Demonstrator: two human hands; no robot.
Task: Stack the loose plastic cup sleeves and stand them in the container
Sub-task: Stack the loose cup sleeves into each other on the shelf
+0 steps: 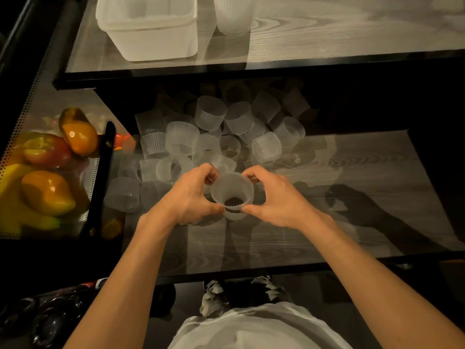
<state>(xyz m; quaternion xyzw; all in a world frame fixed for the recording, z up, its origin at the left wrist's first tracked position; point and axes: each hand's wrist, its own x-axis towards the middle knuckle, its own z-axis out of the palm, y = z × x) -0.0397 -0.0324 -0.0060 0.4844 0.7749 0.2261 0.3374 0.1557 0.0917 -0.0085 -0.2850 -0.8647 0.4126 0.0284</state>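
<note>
You are working through the stacking step: your left hand [187, 197] and right hand [273, 197] are both closing on one translucent ribbed plastic cup sleeve [232, 195], fingers curled around its rim from nine and three o'clock, thumbs pinching low on its wall, so each grip is partly closed and holding that sleeve just above the wood-grain lower shelf [352, 187]. A second ribbed edge is showing under it, so you are probably nesting it onto another sleeve, though I cannot tell how many are joined. The heap of loose clear sleeves [214, 127] is lying at twelve o'clock from your hands, well apart from the white rectangular plastic container [151, 44], which is standing on the upper shelf at eleven o'clock beside a tall ribbed stack [232, 16]. Most of the task is looking undone. Next, you are likely needing to seat this sleeve squarely, free one hand, and be reaching into the heap for another, keeping the thin walls from buckling.
</note>
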